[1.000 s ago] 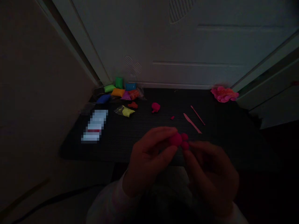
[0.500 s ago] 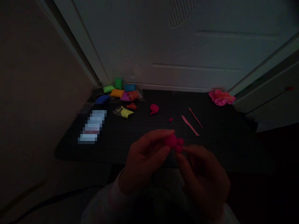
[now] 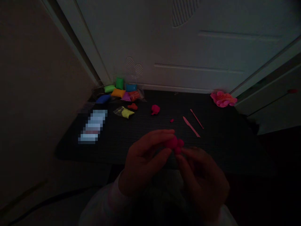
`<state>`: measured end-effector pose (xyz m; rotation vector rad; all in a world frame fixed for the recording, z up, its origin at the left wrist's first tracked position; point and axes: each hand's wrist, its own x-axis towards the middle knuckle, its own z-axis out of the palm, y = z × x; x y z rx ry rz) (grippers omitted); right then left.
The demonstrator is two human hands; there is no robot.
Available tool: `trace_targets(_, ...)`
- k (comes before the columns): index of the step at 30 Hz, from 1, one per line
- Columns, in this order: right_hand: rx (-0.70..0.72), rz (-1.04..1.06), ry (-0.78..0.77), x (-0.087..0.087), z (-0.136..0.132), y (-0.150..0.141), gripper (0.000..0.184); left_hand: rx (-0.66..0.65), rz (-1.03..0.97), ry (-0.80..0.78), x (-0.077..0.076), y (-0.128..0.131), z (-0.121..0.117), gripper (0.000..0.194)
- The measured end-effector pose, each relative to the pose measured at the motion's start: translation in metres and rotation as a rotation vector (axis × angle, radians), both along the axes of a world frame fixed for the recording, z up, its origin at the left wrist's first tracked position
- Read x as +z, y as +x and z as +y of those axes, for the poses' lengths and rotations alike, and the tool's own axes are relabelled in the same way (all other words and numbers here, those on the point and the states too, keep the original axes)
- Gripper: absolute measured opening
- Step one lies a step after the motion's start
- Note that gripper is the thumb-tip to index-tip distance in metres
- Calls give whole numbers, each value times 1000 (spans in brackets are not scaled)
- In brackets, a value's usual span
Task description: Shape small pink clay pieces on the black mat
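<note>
Magenta, clay-like piece point(image 3: 172, 143), one large ball with two smaller balls against its right side, sits in the air between my two hands, above the near edge of the black, grained counter point(image 3: 225, 135). My left hand point(image 3: 144, 160) grasps the large ball between fingers and thumb; my right hand point(image 3: 204, 177) has thumb and forefinger pinched at the lower small ball. Light is so dim that I cannot tell how firmly the balls are joined.

Just beyond lie a tiny magenta scrap point(image 3: 171, 120), a magenta lump point(image 3: 155, 109), a pink plastic knife point(image 3: 191, 126) and a thin pink plastic rod point(image 3: 197, 118). Farther left, I make out an orange lump point(image 3: 133, 106) near a clear bag of yellow clay point(image 3: 127, 113).

As I judge it, too hard a squeeze from my left hand could flatten the large ball, and a sideways tug from my right could shear off a small one if the joint is weak. With both hands off the counter, a loose grip could drop the piece; poor light makes a crooked join easy to miss.
</note>
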<state>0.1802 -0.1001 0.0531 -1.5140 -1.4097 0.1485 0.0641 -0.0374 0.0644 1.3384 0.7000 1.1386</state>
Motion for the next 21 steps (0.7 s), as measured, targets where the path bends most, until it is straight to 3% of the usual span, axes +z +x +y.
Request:
trace_targets(7,-22,93,-10,2,0,-1,15,-15,23,41,-1,-1,0,31)
trace_targets(11,-48,136,-24,0,0,-2,14,-44,-71,-77,-5,1,-2,29)
trace_targets(15,-67,232,13,-3,0,-2,29,-115,-177,-194,-11,4,-4,27)
trace_targets(21,9,204,-20,-3,-1,-1,27,-204,-239,-189,-12,3,-4,29)
